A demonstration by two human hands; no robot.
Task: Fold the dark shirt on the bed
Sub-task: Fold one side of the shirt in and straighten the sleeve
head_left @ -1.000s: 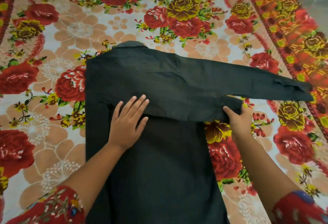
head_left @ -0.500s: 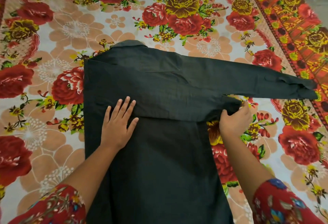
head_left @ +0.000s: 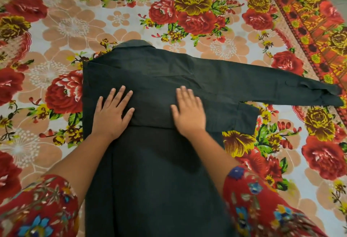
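My hands lie spread flat on the shirt: one sleeve folded across beneath them, the other sleeve unfolded beyond my right.

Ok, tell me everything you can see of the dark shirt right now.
The dark shirt is plain charcoal woven-looking cloth, lying flat on the floral bedspread, collar at the far end, hem out of frame below. Its left side is folded in to a straight edge, that sleeve laid across the chest with its cuff past the right edge. The other sleeve stretches out to the right, unfolded. The left hand and right hand press flat on the folded sleeve.
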